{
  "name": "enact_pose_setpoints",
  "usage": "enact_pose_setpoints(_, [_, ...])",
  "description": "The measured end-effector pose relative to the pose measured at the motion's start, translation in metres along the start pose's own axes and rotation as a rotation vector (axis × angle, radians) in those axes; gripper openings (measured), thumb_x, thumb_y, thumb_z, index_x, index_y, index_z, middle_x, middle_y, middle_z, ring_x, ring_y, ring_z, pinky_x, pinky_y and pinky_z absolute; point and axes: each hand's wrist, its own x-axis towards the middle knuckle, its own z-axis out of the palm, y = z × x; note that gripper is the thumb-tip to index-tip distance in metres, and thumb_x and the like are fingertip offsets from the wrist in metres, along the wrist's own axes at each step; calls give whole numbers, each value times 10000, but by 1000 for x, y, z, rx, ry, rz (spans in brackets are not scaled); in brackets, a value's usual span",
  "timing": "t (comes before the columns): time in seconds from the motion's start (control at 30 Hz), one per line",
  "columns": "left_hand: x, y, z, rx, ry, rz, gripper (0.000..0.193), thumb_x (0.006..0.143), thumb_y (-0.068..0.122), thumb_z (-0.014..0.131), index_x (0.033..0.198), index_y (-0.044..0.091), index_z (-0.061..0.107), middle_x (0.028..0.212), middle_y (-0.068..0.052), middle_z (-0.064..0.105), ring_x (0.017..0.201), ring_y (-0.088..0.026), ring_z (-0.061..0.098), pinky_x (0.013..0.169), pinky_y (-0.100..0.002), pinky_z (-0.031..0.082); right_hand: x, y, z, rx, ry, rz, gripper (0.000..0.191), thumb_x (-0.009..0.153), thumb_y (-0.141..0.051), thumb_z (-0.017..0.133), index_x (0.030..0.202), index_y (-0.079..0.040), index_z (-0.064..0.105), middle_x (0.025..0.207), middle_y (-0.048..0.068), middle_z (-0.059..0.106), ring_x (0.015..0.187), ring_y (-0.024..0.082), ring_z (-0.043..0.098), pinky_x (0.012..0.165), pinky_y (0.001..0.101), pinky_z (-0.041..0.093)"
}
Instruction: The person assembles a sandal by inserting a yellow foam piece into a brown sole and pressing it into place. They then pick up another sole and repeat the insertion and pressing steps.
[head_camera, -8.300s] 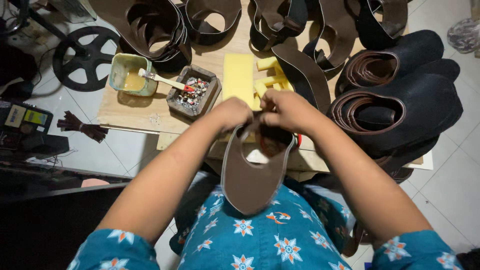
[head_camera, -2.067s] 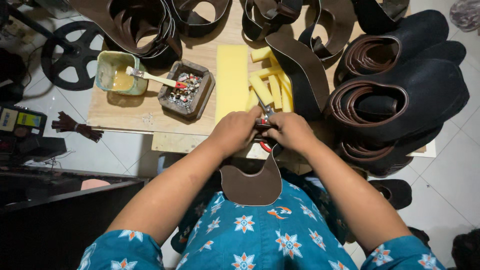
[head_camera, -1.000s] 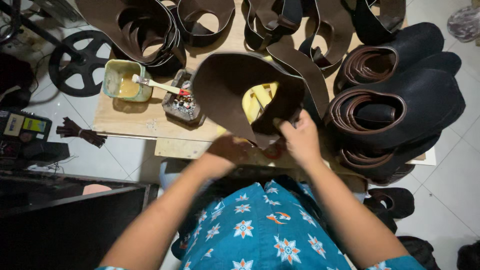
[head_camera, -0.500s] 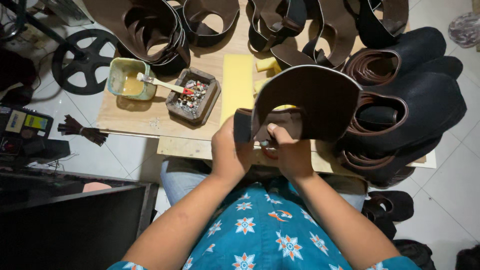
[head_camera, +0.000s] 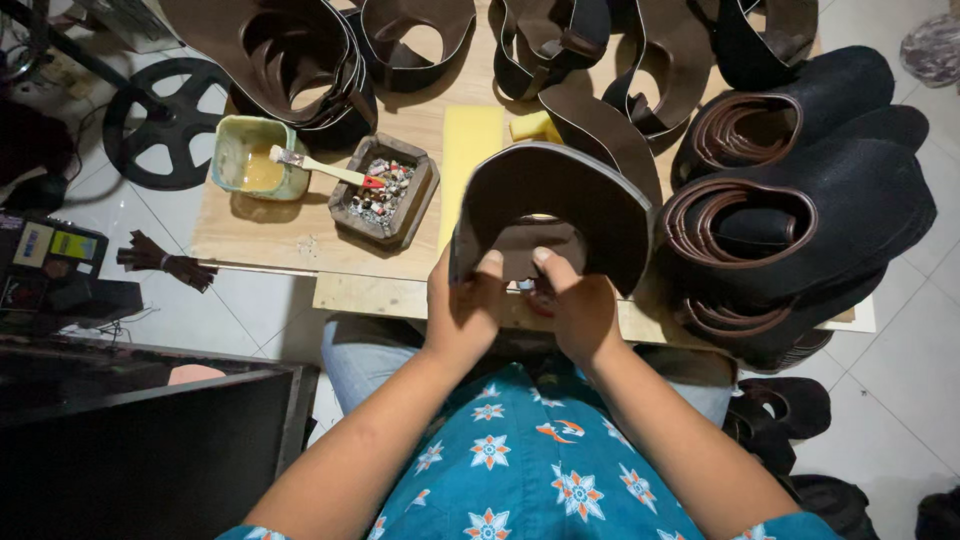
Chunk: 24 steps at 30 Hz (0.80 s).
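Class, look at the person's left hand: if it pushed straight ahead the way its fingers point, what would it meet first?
The left hand points away from the body, up the picture. It already grips the curved dark-brown leather piece; past that, probably the flat yellow foam sheet on the wooden board, though depth is unclear.

The left hand (head_camera: 465, 315) and the right hand (head_camera: 578, 310) hold together a curved brown leather piece (head_camera: 556, 190), bent like an arch above the wooden counter (head_camera: 270, 235). Both thumbs press on its inner flap; something small and red shows between the fingers (head_camera: 545, 262), perhaps a tool. On the counter stand a glue pot (head_camera: 250, 160) with a brush (head_camera: 320, 170), just beside a tray of small bits (head_camera: 385, 190). Stacked dark leather uppers (head_camera: 800, 210) lie at the right.
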Motion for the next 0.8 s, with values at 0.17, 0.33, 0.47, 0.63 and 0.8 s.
enact_pose_setpoints(0.17, [-4, -3, -1, 270, -115, 6, 396, 827, -8, 618, 1223, -2, 610, 1074, -203, 727, 1035, -324, 728, 917, -365, 569, 4, 8, 1, 70, -22, -166, 229, 867, -211, 704, 1012, -34, 705, 950, 42, 696, 792, 142, 636, 605, 347, 524])
enact_pose_setpoints(0.33, [-4, -4, 1, 289, -94, 20, 592, 825, 2, 503, 1416, 9, 512, 1286, -241, 686, 1286, -375, 664, 1070, -377, 512, 26, 26, -10, 57, -50, -333, 336, 978, -339, 530, 1108, -95, 721, 1063, 43, 755, 961, 174, 714, 826, 367, 576])
enact_pose_setpoints(0.47, [-1, -11, -26, 388, -457, -162, 753, 806, 11, 654, 1494, -31, 353, 1237, -250, 637, 1174, -360, 617, 987, -375, 469, 46, 31, -33, 239, -142, -57, 371, 907, -381, 506, 1077, -120, 707, 1018, 27, 766, 914, 172, 718, 797, 353, 595])
enact_pose_setpoints(0.63, [6, -37, -50, -159, -450, -605, 464, 985, 113, 592, 1439, 17, 567, 1139, -133, 693, 1022, -201, 653, 906, -331, 540, 45, 28, -54, -353, -316, -140, 213, 885, -179, 713, 1054, -49, 719, 931, 25, 747, 837, 141, 678, 758, 320, 567])
enact_pose_setpoints(0.8, [-3, -27, -44, -46, -488, -260, 380, 1004, 185, 689, 1330, -4, 640, 1139, -107, 697, 1052, -152, 633, 930, -301, 532, 29, 21, -39, -379, -554, -224, 222, 914, -196, 683, 1049, -30, 744, 863, -28, 701, 789, 63, 603, 728, 257, 532])
